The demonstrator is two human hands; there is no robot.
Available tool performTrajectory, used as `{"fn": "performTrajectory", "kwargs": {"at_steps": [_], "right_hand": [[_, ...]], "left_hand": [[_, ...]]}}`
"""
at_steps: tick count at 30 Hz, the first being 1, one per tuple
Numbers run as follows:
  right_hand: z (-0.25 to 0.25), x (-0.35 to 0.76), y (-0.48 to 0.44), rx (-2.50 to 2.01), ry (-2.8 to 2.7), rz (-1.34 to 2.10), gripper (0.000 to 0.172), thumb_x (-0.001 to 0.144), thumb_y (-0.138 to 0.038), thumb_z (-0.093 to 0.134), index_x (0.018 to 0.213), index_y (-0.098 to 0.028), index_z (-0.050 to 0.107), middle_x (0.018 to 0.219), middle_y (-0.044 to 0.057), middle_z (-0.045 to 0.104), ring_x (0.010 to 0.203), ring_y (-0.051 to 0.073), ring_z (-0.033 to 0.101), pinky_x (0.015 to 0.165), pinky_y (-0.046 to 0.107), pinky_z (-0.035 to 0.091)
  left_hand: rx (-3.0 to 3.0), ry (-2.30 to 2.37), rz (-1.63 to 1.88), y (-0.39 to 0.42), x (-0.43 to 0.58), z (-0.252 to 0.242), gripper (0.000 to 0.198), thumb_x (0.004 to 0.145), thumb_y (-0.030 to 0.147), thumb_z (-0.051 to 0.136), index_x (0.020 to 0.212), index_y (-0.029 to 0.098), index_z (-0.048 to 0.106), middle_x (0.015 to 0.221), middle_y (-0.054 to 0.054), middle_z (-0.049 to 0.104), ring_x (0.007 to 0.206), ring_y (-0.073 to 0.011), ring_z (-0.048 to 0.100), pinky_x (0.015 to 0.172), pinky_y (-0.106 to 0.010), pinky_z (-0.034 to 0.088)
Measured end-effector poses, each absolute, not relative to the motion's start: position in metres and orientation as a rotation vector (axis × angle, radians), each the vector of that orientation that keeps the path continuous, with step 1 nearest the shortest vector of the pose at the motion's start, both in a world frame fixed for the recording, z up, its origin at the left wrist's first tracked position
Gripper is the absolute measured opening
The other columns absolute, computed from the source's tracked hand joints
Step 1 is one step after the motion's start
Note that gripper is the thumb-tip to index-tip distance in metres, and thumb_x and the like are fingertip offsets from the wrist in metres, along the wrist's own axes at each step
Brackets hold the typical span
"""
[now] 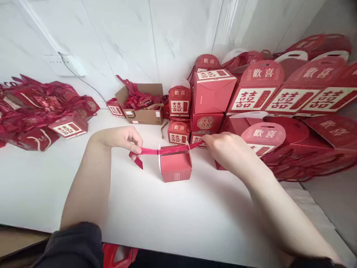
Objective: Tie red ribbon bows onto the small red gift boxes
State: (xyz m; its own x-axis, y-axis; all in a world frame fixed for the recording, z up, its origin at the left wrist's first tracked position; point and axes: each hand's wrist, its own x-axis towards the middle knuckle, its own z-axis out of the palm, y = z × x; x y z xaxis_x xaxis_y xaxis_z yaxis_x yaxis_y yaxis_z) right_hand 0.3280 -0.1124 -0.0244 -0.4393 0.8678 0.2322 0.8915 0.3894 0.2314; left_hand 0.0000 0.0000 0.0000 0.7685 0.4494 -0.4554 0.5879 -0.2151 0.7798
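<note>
A small red gift box point(176, 167) stands on the white table in front of me, its pale-edged side flaps upright. A red ribbon point(150, 151) runs across the top of the box, through both flaps. On the left, my left hand point(122, 139) pinches one end of the ribbon, and a short tail hangs below the fingers. At the other side, my right hand point(225, 149) is closed on the opposite end, close to the stacked boxes. Between the two hands the ribbon looks stretched nearly straight.
Red boxes with white labels point(251, 98) are stacked along the right and back. An open cardboard box point(147, 117) by the wall holds red ribbons. A heap of red beribboned boxes point(41, 108) lies at the left. A cable point(86, 83) hangs from a wall socket point(64, 64).
</note>
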Motion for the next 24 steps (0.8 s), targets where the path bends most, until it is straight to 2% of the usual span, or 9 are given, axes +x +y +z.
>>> {"fn": "performTrajectory", "kwargs": {"at_steps": [6,10,14,17,20,24], "right_hand": [[-0.026,0.326,-0.111,-1.668,-2.649,-0.384,0.023,0.077,0.002,0.048,0.077,-0.015,0.062,0.061,0.007,0.066,0.054,0.019,0.059,0.052,0.029,0.026],[-0.027,0.328,-0.112,-1.613,-2.612,-0.453,0.023,0.076,0.003,0.048,0.074,-0.016,0.061,0.059,0.005,0.064,0.053,0.019,0.058,0.052,0.03,0.024],[-0.027,0.334,-0.112,-1.534,-2.532,-0.569,0.021,0.081,0.0,0.05,0.077,-0.016,0.063,0.066,0.005,0.065,0.06,0.02,0.059,0.058,0.031,0.031],[-0.027,0.336,-0.111,-1.452,-2.477,-0.598,0.021,0.087,-0.006,0.051,0.083,-0.016,0.069,0.081,0.008,0.069,0.075,0.021,0.061,0.065,0.031,0.037],[-0.03,0.332,-0.11,-1.465,-2.434,-0.628,0.023,0.089,-0.011,0.052,0.085,-0.018,0.073,0.088,0.01,0.069,0.084,0.024,0.061,0.063,0.03,0.037],[-0.038,0.325,-0.112,-1.783,-2.229,-0.607,0.024,0.09,-0.02,0.051,0.097,-0.022,0.075,0.06,0.006,0.065,0.054,0.021,0.058,0.049,0.029,0.023]], "left_hand": [[1.872,0.936,-0.24,0.001,-0.007,-0.002,0.018,0.076,0.035,0.074,0.068,0.018,0.076,0.069,-0.008,0.075,0.066,-0.0193,0.07,0.062,-0.021,0.053],[1.808,0.945,-0.226,0.004,-0.017,-0.002,0.016,0.071,0.034,0.078,0.067,0.019,0.077,0.064,-0.009,0.073,0.061,-0.0213,0.069,0.059,-0.024,0.054],[1.76,0.898,-0.128,0.004,-0.027,0.0,0.016,0.061,0.033,0.085,0.059,0.019,0.076,0.058,-0.011,0.07,0.053,-0.0232,0.066,0.051,-0.028,0.054],[1.749,0.914,-0.065,0.005,-0.033,0.001,0.016,0.055,0.031,0.088,0.058,0.02,0.077,0.057,-0.012,0.069,0.051,-0.0243,0.065,0.049,-0.03,0.054],[1.789,0.916,-0.021,0.006,-0.036,0.002,0.014,0.054,0.027,0.089,0.059,0.021,0.077,0.058,-0.011,0.069,0.054,-0.0242,0.065,0.049,-0.029,0.052],[1.947,0.82,-0.007,0.008,-0.043,0.004,0.014,0.057,0.029,0.088,0.057,0.021,0.076,0.071,-0.012,0.073,0.063,-0.0241,0.066,0.057,-0.029,0.054]]}}
